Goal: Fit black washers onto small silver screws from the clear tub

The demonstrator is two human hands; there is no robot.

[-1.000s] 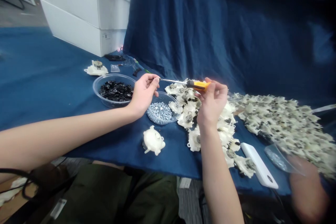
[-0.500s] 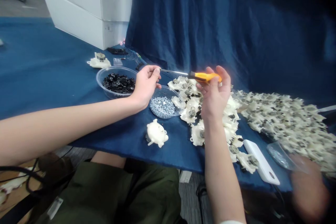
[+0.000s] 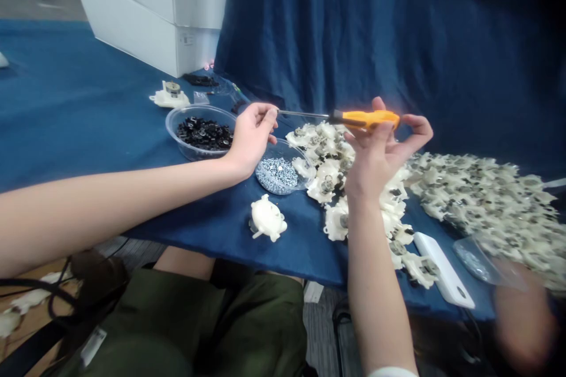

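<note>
A screwdriver [image 3: 369, 119] with a yellow and black handle lies almost level above the table, held in my right hand [image 3: 375, 153] by thumb and fingers, one finger stretched out behind the handle. At the end of its thin metal shaft, my left hand [image 3: 254, 132] closes thumb and fingers in a pinch; anything small between them is hidden. Below that hand stands a clear bowl of small silvery screws [image 3: 278, 172]. A bowl of black plastic parts [image 3: 206, 132] is beside my left wrist. A single cream plastic housing [image 3: 267, 218] sits near the table's front edge.
Cream housings with metal parts [image 3: 329, 179] lie heaped behind my right forearm, and a larger pile [image 3: 490, 200] spreads right. A white oblong device [image 3: 444, 271] and a clear bag [image 3: 475, 259] lie at front right, near another person's blurred hand [image 3: 524, 318]. White boxes [image 3: 132, 6] stand back left.
My right hand has shifted right and its fingers have changed position around the screwdriver handle. The left hand's pinch stays at the shaft's end; the view has moved slightly.
</note>
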